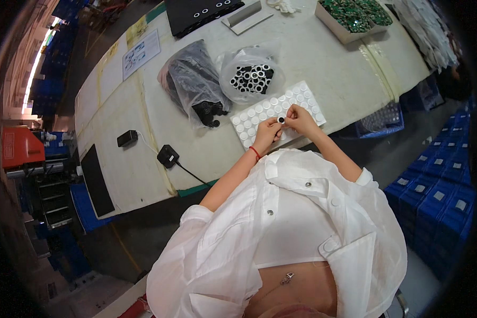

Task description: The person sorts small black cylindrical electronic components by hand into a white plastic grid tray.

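White tray (307, 98) w/ round pockets on bench (334, 74): left hand (267, 131) & right hand (300, 119) pinch small black ring (281, 120) together, seating it apparently next.

A clear bag of black-and-white rings (252, 74) lies mid-counter; a bag of black parts (193, 85) just left; a white printed sheet (141, 53) farther left; a cardboard box of green pieces (352, 18) far right.

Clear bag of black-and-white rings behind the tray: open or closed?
Open. The clear bag has its mouth spread wide, exposing the rings inside from above.
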{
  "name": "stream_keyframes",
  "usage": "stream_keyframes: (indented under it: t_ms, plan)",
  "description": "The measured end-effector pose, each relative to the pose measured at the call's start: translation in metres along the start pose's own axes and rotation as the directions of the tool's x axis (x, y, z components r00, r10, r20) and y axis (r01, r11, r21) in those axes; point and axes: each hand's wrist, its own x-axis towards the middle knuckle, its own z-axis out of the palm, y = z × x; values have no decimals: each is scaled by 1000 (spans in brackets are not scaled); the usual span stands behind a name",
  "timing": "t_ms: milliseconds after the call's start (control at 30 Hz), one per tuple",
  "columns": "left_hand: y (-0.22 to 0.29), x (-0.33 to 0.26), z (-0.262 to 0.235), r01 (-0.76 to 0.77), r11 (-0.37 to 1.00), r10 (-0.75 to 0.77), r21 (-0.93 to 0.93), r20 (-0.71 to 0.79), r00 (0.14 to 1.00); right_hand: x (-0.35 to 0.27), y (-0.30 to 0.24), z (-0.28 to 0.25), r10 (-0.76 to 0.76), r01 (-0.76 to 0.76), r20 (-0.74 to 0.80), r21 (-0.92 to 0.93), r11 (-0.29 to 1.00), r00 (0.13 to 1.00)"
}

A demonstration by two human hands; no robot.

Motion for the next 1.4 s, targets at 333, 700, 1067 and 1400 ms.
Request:
stream_keyframes:
  t_ms: [333, 700, 1067, 1400]
  plan:
    - [-2, 1, -3, -23, 997, 24, 76, -6, 1000, -8, -21, 0, -204, 203, 56, 25, 979, 977]
    - [2, -2, -6, -43, 997, 40, 56, 64, 997, 48, -64, 27, -463, 528, -303, 185, 829, 833]
    - [0, -4, -10, -44, 992, 43, -118, -12, 999, -15, -25, 19, -226, 263, 316, -79, 962, 921]
    - [4, -6, 1, -69, 996, 68, -51, -16, 998, -15, -22, 22, -284, 313, 260, -78, 946, 923]
